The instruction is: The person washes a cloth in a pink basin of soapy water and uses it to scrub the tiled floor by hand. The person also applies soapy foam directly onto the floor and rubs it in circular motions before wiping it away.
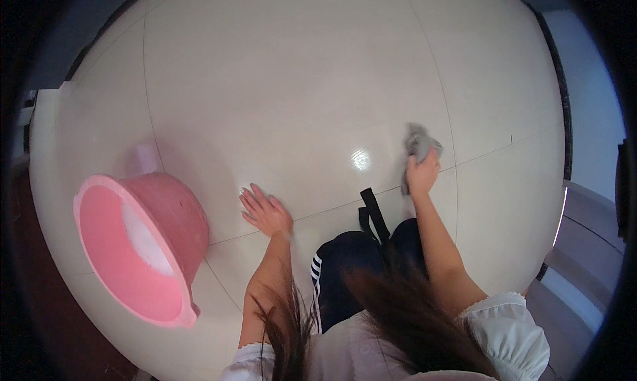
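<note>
My left hand [267, 212] rests flat on the glossy tiled floor [298, 107] with its fingers apart, holding nothing. To its left stands a pink plastic basin [171, 211], whitish suds or liquid showing inside. On the right, my right hand [424, 172] grips a grey cloth [420, 141] against the floor; the cloth is bunched and slightly blurred. Black straps [374, 214] hang in front of my knees, between the two hands.
Dark baseboards edge the floor at the upper left and along the right wall [560, 92]. A grey panelled surface [587, 241] stands at the lower right. Dark reddish-brown flooring [54, 301] lies beyond the basin at lower left.
</note>
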The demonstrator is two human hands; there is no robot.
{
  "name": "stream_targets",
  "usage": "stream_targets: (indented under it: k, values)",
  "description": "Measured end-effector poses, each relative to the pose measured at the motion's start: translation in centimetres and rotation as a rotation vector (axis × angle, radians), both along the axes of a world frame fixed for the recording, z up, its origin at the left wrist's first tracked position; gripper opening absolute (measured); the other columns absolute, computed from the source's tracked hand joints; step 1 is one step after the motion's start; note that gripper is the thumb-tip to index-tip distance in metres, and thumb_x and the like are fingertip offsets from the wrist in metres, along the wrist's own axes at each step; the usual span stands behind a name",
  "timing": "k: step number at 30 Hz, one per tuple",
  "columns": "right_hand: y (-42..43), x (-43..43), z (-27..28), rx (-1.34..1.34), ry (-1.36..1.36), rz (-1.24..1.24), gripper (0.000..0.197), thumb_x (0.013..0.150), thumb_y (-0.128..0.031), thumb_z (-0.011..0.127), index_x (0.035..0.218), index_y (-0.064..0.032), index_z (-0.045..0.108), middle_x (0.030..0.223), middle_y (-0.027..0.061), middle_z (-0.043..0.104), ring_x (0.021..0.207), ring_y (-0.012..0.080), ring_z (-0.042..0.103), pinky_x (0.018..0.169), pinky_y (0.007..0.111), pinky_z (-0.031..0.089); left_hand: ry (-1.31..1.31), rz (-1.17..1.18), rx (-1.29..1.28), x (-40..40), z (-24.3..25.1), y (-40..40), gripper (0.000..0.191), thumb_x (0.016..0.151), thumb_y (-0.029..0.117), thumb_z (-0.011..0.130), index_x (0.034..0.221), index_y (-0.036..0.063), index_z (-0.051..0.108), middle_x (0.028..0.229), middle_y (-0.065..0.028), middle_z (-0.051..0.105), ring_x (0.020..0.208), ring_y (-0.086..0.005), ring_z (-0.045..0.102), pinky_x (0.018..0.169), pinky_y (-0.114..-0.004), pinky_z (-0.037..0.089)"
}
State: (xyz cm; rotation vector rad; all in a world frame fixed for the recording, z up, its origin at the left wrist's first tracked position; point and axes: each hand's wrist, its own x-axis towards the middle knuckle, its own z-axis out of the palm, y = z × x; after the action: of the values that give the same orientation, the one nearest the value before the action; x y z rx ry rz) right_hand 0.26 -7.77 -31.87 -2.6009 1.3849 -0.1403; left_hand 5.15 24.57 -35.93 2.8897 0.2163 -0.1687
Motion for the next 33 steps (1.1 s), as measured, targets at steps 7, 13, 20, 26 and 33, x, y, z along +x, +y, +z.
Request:
stream_targets:
  k: [7,13,20,26,33]
  values:
    - [8.4,0.3,-1.0,-0.009,0.157,0.168,0.072,0.074,-0.034,0.052,0.128,0.0045,0.025,0.128,0.023,0.032,0.116,0.0381,0.032,0.097,0.043,0.026,0.024,0.005,0.016,-0.1,0.1,0.1,0.053,0.085,0.024,0.034,0.135,0.0133,0.019,0.14,-0.0125,0.016,0.13,-0.0277,0.011,0.1,-0.052,0.009]
    - [20.5,5.9,1.0,0.284,0.091,0.556,0.066,0.076,-0.033,0.051,0.125,0.0057,0.029,0.128,0.0248,0.031,0.116,0.0376,0.033,0.094,0.045,0.03,-0.017,0.015,0.029,-0.4,0.1,0.8,0.052,0.085,0.023,0.034,0.135,0.0129,0.02,0.14,-0.0114,0.017,0.129,-0.0275,0.012,0.1,-0.051,0.009]
    - [14.4,3.3,-2.7,0.165,-0.088,0.489,0.058,0.078,-0.024,0.049,0.127,-0.0012,0.031,0.134,0.0172,0.027,0.124,0.03,0.024,0.101,0.043,0.019,-0.179,0.033,-0.5,0.2,0.3,2.7,0.05,0.083,0.025,0.041,0.13,0.0096,0.031,0.136,-0.0136,0.026,0.127,-0.029,0.018,0.101,-0.048,0.01]
    - [13.3,2.4,-2.9,0.128,0.093,0.513,0.062,0.079,-0.029,0.046,0.132,-0.0049,0.024,0.138,0.0134,0.019,0.128,0.0273,0.016,0.102,0.043,0.014,-0.082,-0.184,-0.073,2.6,4.6,-6.1,0.056,0.076,0.034,0.051,0.127,0.0145,0.037,0.133,-0.012,0.031,0.125,-0.0338,0.022,0.097,-0.052,0.019]
    - [13.2,1.2,-3.0,0.151,0.111,0.508,0.063,0.077,-0.028,0.048,0.131,-0.0047,0.025,0.138,0.014,0.02,0.127,0.0281,0.017,0.102,0.043,0.013,-0.288,-0.185,0.129,13.7,2.1,1.5,0.052,0.074,0.039,0.054,0.122,0.0196,0.045,0.132,-0.0142,0.032,0.123,-0.0354,0.024,0.095,-0.052,0.024]
